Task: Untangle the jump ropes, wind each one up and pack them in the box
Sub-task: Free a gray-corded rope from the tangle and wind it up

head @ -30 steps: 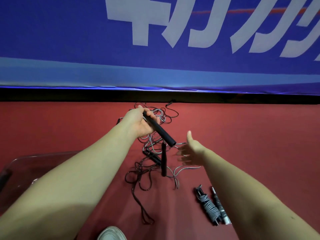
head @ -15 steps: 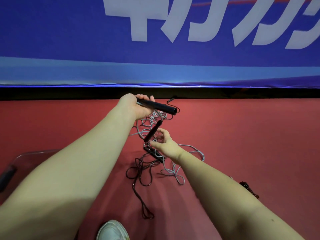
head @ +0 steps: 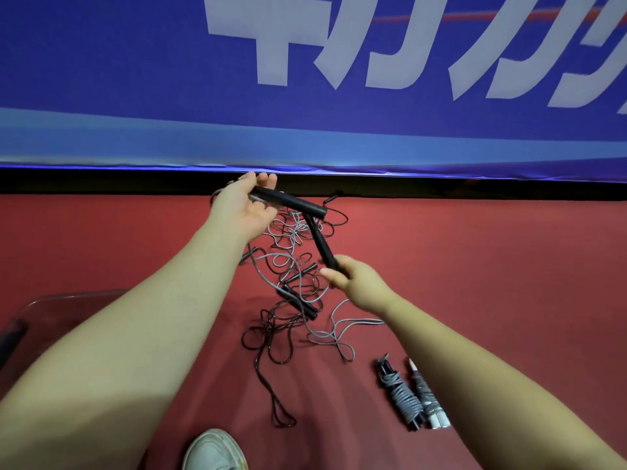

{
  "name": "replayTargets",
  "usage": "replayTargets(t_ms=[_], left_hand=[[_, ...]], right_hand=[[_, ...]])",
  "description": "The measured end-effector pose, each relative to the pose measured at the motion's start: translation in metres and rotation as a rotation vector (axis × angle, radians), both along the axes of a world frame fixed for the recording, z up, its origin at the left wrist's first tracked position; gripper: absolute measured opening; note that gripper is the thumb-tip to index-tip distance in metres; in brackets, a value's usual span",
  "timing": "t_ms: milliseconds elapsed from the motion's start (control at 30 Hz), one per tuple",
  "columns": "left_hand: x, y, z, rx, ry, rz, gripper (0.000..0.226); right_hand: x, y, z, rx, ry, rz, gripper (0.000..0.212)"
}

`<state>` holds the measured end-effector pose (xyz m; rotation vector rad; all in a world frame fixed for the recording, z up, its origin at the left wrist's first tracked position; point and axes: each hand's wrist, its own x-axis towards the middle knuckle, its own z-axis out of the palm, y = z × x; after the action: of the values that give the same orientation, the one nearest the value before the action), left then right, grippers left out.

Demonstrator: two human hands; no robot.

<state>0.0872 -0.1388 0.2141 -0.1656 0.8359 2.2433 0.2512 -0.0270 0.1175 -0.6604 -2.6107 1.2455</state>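
Black handles: left hand grips the upper handle, right hand pinches the lower handle. Lifting both slowly should ease the cord from the tangle.

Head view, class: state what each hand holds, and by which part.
The left hand holds one black jump-rope handle by its left end; the right hand holds a second black handle by its lower end.

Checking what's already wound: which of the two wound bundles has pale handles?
The right bundle, with whitish handle ends; the left bundle beside it has black ones.
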Motion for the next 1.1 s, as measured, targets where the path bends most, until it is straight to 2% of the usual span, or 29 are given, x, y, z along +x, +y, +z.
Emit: replayTargets(t_ms=[100, 167, 233, 333, 467, 567, 733, 800, 867, 1100], left_hand=[[0.002, -0.008, -0.009, 0.070, 0.014, 0.039, 0.011], [0.008, -0.011, -0.011, 0.129, -0.013, 0.069, 0.013], [0.016, -0.013, -0.011, 0.180, -0.033, 0.081, 0.012], [0.030, -0.011, -0.012, 0.205, -0.049, 0.052, 0.010], [0.043, -0.012, -0.014, 0.039, 0.050, -0.084, 0.008], [0.049, -0.014, -0.015, 0.020, 0.086, -0.131, 0.011], [0.053, -0.012, -0.015, 0.062, -0.019, -0.122, 0.010], [0.053, -0.010, -0.018, 0.053, -0.055, -0.136, 0.019], [0.054, -0.006, -0.022, 0.030, -0.027, -0.168, 0.031], [0.065, 0.000, -0.023, 0.011, 0.019, -0.152, 0.037]], right_hand=[[0.017, 0.011, 0.030, 0.274, -0.044, 0.037, 0.040], [0.027, 0.017, 0.043, 0.465, -0.073, 0.059, 0.044], [0.032, 0.018, 0.052, 0.519, -0.062, 0.055, 0.043], [0.035, 0.013, 0.061, 0.466, -0.001, 0.062, 0.040], [0.034, 0.000, 0.071, 0.364, 0.082, 0.029, 0.054], [0.035, -0.007, 0.074, 0.264, 0.145, 0.014, 0.051], [0.033, -0.016, 0.072, 0.372, 0.019, 0.053, 0.042], [0.031, -0.017, 0.067, 0.373, 0.012, 0.019, 0.041], [0.029, -0.016, 0.063, 0.358, 0.027, -0.015, 0.040], [0.026, -0.025, 0.069, 0.283, -0.046, 0.084, 0.036]])
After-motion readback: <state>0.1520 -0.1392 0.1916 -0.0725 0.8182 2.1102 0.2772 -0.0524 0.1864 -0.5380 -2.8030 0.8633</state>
